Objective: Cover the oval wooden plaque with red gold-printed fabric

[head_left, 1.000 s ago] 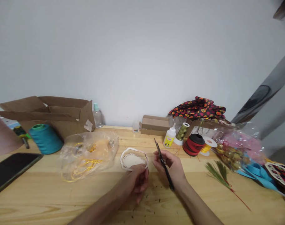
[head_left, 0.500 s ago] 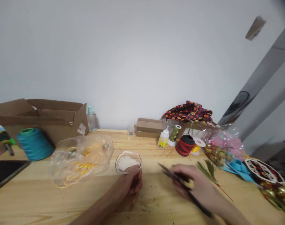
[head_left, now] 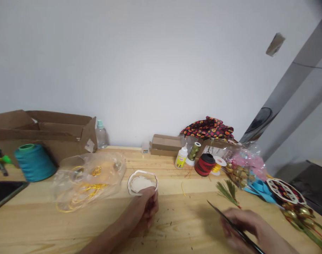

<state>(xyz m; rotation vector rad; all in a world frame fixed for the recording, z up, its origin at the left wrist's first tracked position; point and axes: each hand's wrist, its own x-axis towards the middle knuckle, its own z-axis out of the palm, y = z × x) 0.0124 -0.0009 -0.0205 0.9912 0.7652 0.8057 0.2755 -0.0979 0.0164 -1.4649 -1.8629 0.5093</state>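
My left hand (head_left: 148,206) pinches the near right edge of a white frame-like piece (head_left: 131,178) with a wavy rim. A paler white middle and a thin dark line along its right rim show; the fingers hide its lower right edge. Off to the right, my right hand (head_left: 252,225) is closed around a slim dark pointed tool (head_left: 231,222), its tip aimed up and left, above the wooden table. Motion blurs this hand, and the tool's exact kind is unclear. Small dark scraps (head_left: 171,223) and a short yellow thread (head_left: 183,189) lie between the hands.
A glue bottle (head_left: 181,157), a red-and-black thread spool (head_left: 204,164) and green tassels (head_left: 228,192) lie right of centre. Farther right are blue ribbon (head_left: 261,190) and gold bells (head_left: 304,211). Leftward are a plastic bag (head_left: 110,165), a teal thread cone (head_left: 35,164) and an open cardboard box (head_left: 68,148).
My right hand has moved right and toward me with the dark tool, away from the white piece. My left hand keeps its pinch. The whole view has shifted slightly.
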